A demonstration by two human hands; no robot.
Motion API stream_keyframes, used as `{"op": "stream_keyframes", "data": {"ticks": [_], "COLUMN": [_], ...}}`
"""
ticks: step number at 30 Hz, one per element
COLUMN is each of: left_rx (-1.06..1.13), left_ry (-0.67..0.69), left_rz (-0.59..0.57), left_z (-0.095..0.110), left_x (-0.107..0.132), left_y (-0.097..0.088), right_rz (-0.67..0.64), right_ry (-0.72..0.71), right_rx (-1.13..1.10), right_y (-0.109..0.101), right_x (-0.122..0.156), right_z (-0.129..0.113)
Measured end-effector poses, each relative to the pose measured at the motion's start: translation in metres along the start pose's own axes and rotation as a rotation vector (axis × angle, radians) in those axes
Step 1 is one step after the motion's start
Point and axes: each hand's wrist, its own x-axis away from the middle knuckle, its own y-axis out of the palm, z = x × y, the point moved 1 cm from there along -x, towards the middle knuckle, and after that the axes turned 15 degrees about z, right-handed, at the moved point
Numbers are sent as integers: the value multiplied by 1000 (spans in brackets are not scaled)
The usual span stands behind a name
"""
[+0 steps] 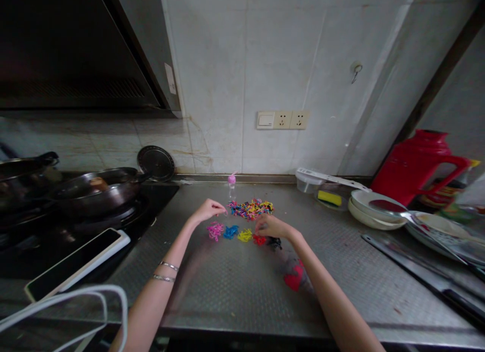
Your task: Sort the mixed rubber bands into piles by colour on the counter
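Far left of your left fingers, a steel frying pan (117,195) sits on the black cooktop (159,200); nearer you lies a white-bodied device with a dark screen (74,263).

Your left hand (206,211): thumb and finger pinched narrow, a small pinkish band at the tips. Just below those tips, toward you, a pink band pile (215,231); a little right of it, a blue band pile (231,233). Just beyond the tips stands a small clear bottle with a pink cap (232,180).

Between your two sets of fingers, nearer you, a yellow band pile (245,235). Beyond it, reaching from the left fingertips to past the right ones, the mixed band heap (252,209), many colors tangled.

Your right hand (275,224): fingers bent down at the near edge of that heap, just above a red band pile (259,240). Cannot tell whether they hold anything. A black band pile (275,244) lies under the wrist side, right of the fingertips. Nearer you, a red heart shape (294,277) by your forearm.

Well right of your right fingers: yellow sponge (329,198), stacked bowls (373,219), red thermos jug (413,162).
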Motion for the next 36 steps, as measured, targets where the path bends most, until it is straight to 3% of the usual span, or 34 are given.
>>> {"op": "stream_keyframes", "data": {"ticks": [5, 10, 16, 24, 28, 33, 36], "left_rx": [-156, -244, -241, -249, -222, -181, -159], "left_ry": [-183, -298, -273, -243, -236, -220, -190], "left_rz": [106, 80, 7, 95, 152, 151, 168], "left_z": [-30, -29, -30, -49, -51, -54, -54], "left_x": [8, 15, 17, 9, 7, 4, 2], "left_y": [-27, -25, -18, -17, -16, -10, -5], "right_rz": [-2, 19, 27, 63, 203, 519, 578], "right_ry": [82, 100, 71, -7, -5, 237, 340], "right_rx": [138, 150, 133, 99, 41, 183, 226], "right_y": [8, 15, 14, 12, 6, -7, -10], "right_x": [4, 4, 3, -1, -4, 2, 8], "right_z": [2, 4, 5, 8, 14, 47, 68]}}
